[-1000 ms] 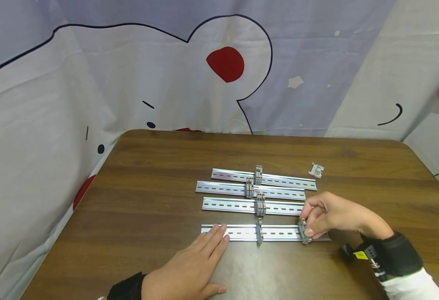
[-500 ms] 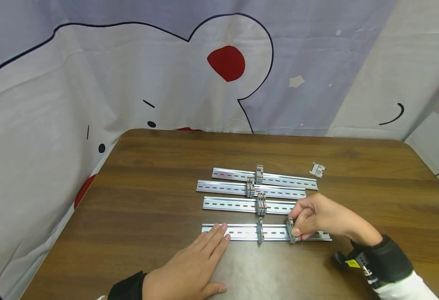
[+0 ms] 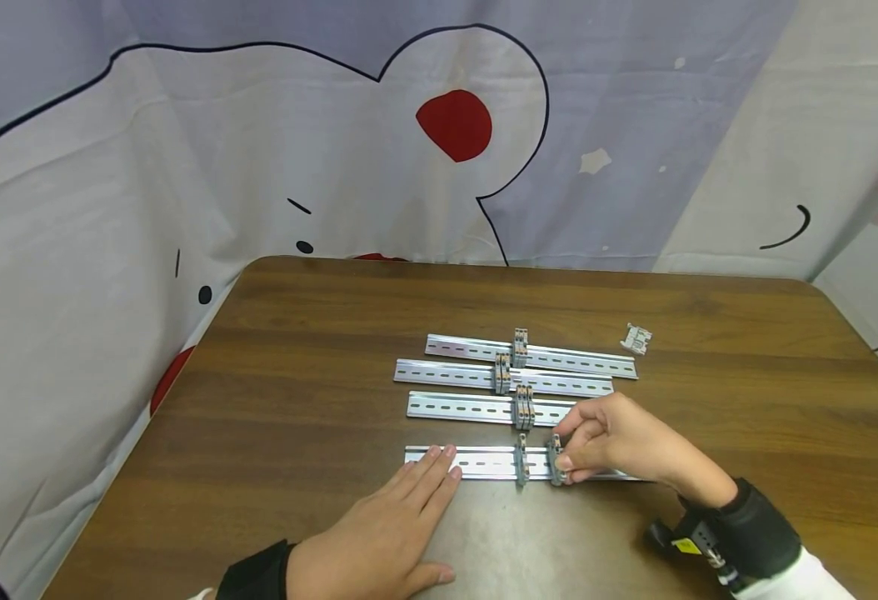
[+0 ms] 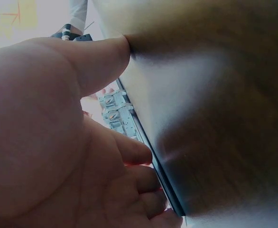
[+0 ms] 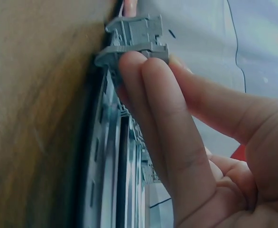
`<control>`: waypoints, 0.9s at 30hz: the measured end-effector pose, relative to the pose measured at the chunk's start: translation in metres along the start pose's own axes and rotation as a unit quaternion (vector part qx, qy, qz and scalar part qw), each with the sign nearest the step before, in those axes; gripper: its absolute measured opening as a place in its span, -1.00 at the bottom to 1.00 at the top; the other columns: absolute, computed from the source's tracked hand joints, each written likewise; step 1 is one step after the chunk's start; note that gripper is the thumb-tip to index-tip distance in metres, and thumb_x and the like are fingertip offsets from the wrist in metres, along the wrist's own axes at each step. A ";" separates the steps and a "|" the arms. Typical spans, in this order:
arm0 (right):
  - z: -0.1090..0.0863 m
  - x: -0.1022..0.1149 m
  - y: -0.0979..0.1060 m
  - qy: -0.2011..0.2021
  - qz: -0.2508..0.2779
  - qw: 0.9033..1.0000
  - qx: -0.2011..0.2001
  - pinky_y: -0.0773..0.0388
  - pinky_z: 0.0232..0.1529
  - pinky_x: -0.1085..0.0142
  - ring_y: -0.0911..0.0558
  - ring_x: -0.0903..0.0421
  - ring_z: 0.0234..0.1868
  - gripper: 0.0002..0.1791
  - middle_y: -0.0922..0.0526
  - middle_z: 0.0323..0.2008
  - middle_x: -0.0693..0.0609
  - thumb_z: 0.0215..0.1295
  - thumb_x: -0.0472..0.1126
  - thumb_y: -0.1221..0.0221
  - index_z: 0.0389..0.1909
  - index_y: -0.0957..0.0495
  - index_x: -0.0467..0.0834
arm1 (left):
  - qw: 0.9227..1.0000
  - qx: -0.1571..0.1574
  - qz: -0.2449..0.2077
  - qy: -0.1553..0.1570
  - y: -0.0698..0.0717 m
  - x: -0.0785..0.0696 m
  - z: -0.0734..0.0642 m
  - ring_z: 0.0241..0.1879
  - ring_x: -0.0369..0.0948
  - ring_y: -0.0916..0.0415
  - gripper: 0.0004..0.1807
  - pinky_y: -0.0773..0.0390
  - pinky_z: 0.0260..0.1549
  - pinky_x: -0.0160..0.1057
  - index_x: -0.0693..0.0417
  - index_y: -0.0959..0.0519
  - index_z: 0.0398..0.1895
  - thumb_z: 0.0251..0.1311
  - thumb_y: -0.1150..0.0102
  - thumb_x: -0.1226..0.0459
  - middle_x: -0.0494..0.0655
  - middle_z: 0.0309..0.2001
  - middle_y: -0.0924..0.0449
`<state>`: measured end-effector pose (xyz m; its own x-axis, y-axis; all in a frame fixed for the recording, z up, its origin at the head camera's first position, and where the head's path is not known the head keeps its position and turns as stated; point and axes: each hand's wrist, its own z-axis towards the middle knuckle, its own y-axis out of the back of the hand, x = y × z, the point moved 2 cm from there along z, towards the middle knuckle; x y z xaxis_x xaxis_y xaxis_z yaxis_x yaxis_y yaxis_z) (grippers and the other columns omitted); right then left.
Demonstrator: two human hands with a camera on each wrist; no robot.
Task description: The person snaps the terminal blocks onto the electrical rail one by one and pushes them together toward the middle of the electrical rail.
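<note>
The right hand (image 3: pixel 619 442) has its grip pinched on a grey block (image 3: pixel 556 460) seated upright on the nearest rail (image 3: pixel 484 464), whose long axis runs left to right. Just left of the grip stands another block (image 3: pixel 521 460). The left hand (image 3: pixel 386 533) lies flat, fingers straight, pressing the rail's left end on the tabletop (image 3: pixel 296 400).

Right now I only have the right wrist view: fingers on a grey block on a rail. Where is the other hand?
Observer: The left hand lies flat on the table, with its fingertips on the left end of the nearest rail.
Operator: Anything else on that rail?
Observer: A second block sits just left of the grey block that the right hand pinches.
Operator: How many rails in all?
Observer: Four. A loose white piece lies apart, beyond their right ends.
</note>
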<state>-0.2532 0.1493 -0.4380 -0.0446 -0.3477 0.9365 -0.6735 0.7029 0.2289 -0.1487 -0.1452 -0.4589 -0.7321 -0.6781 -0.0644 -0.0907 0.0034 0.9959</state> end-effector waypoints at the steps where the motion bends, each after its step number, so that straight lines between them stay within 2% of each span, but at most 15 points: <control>1: 0.000 0.000 -0.001 0.000 0.002 1.000 -0.002 -0.68 -0.26 0.08 -0.74 -0.17 -0.32 -0.59 -0.70 -0.35 -0.31 0.17 -0.34 -0.34 -0.09 -0.45 -0.54 | 1.000 0.001 0.000 0.000 0.000 0.000 0.000 0.52 0.02 0.14 -0.06 -0.16 0.39 -0.03 0.24 -0.04 0.51 0.35 0.21 -0.29 0.19 0.54 0.13; 10: 0.007 -0.002 -0.012 0.011 0.026 0.999 -0.017 -0.68 -0.26 0.07 -0.74 -0.15 -0.34 -0.56 -0.70 -0.33 -0.30 0.14 -0.32 -0.36 -0.07 -0.47 -0.52 | 1.000 0.019 -0.014 0.008 0.001 0.000 0.003 0.53 0.00 0.17 -0.06 -0.13 0.40 -0.02 0.21 -0.01 0.52 0.34 0.22 -0.30 0.17 0.55 0.17; 18: 0.011 -0.007 -0.016 0.014 0.041 0.999 -0.024 -0.68 -0.25 0.07 -0.74 -0.14 -0.33 -0.53 -0.70 -0.32 -0.29 0.14 -0.31 -0.37 -0.04 -0.47 -0.53 | 1.000 0.001 -0.005 0.006 0.001 -0.001 0.002 0.52 0.03 0.13 -0.06 -0.16 0.39 -0.02 0.24 -0.06 0.50 0.34 0.16 -0.28 0.20 0.54 0.12; 27: 0.017 -0.010 -0.023 0.022 0.052 0.998 -0.031 -0.67 -0.23 0.07 -0.74 -0.11 -0.31 -0.53 -0.71 -0.31 -0.28 0.13 -0.31 -0.38 -0.03 -0.48 -0.50 | 0.999 0.020 -0.027 0.015 0.001 0.000 0.003 0.53 0.00 0.16 -0.05 -0.14 0.40 -0.01 0.21 -0.03 0.52 0.33 0.17 -0.30 0.16 0.55 0.16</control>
<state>-0.2501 0.1259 -0.4569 -0.0794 -0.2448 0.9663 -0.6206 0.7707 0.1443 -0.1508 -0.1436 -0.4577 -0.7055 -0.6992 -0.1154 -0.1563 -0.0053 0.9877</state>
